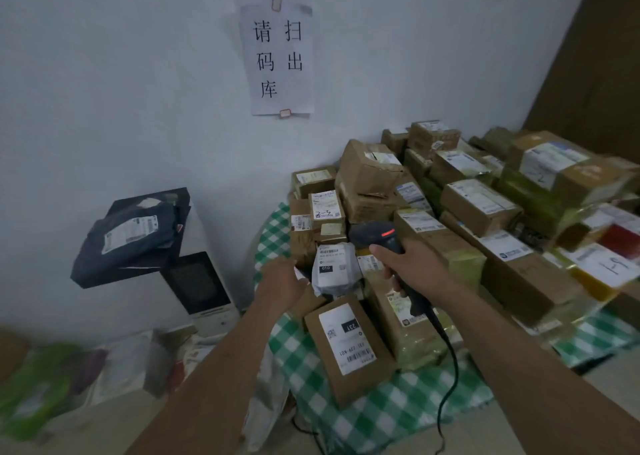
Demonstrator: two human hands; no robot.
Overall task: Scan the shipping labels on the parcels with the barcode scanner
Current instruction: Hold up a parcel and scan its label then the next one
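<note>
The heap of parcels (478,205) covers the checked table (381,416) from its far edge to its near edge. It is loosely stacked, so pulling one out low down could set its neighbours sliding. A brown box (349,347) leans at the near edge, where a nudge from a forearm may tip it off. Just behind it stands the grey mailer bag (334,269); its wrinkled label may spoil a read or let the beam catch a neighbouring label. The right hand (412,264) grasps the barcode scanner (381,236) by its handle, beside the bag. Its cable (450,368) trails past the box and could snag. The left hand (282,280) meets the bag's left edge; whether it pinches or only touches cannot be told.
</note>
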